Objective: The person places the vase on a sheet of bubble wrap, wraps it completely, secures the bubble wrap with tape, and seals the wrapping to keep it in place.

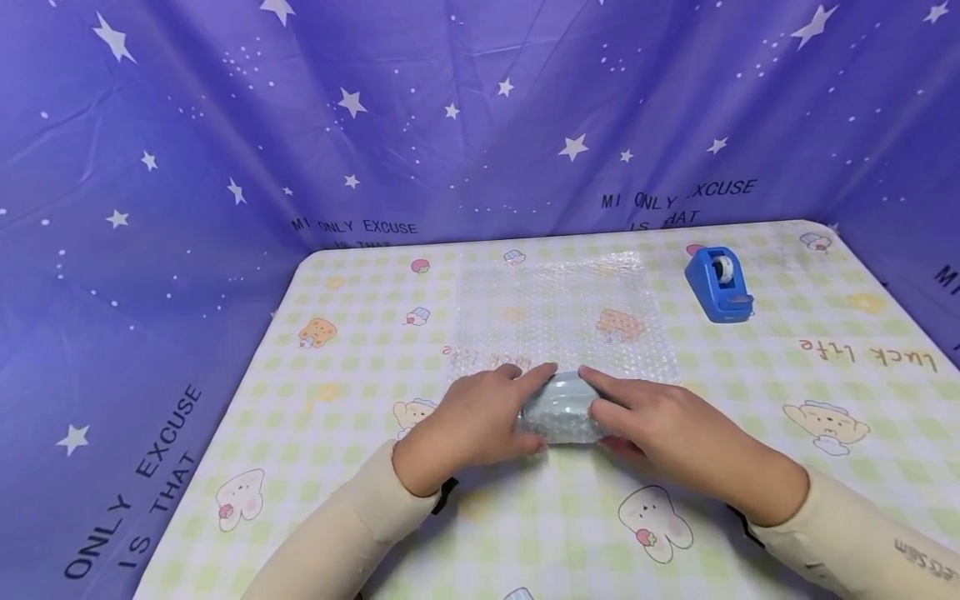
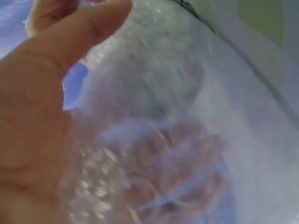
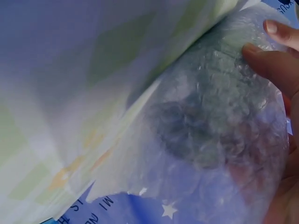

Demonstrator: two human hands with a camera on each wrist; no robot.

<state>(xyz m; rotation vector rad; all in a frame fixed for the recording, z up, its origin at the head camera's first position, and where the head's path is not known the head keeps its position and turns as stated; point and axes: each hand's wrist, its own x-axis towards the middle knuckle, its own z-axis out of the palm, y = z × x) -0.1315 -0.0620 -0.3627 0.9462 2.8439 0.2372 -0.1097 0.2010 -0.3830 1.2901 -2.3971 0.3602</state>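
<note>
A pale blue-grey rounded object (image 1: 572, 392) lies on its side at the near end of a clear bubble wrap sheet (image 1: 555, 304), with a layer of the wrap round it. My left hand (image 1: 483, 414) holds its left end, thumb on the near side and fingers over the top. At the other end, my right hand (image 1: 663, 425) grips it the same way. Through the plastic in the left wrist view, the object's round end (image 2: 161, 86) shows blurred, and my fingers appear behind the film. The right wrist view shows a darker round end (image 3: 187, 133) inside the wrap.
A blue tape dispenser (image 1: 718, 285) with a roll of tape stands at the back right of the table. A checked, cartoon-printed cloth (image 1: 330, 450) covers the tabletop. Behind it hangs a purple star-patterned curtain (image 1: 465, 150).
</note>
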